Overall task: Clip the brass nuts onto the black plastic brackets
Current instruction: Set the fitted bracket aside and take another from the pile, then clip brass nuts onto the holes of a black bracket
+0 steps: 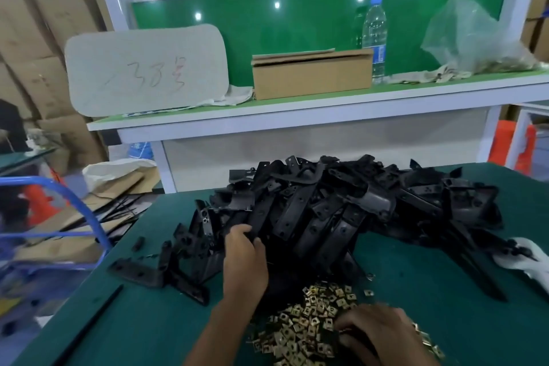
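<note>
**Picking up parts for the next clip**

The step in hand looks like fetching: one bracket and one nut, before any clipping. The left hand (245,258) reaches into the near edge of the pile of black plastic brackets (341,211), fingers curled round one bracket there. The right hand (383,333) lies on the heap of brass nuts (315,321), just nearer the person than the bracket pile, fingertips bent down among the nuts; whether they pinch one I cannot tell. Next, the bracket must come free of the pile and a nut be pressed onto it
</note>
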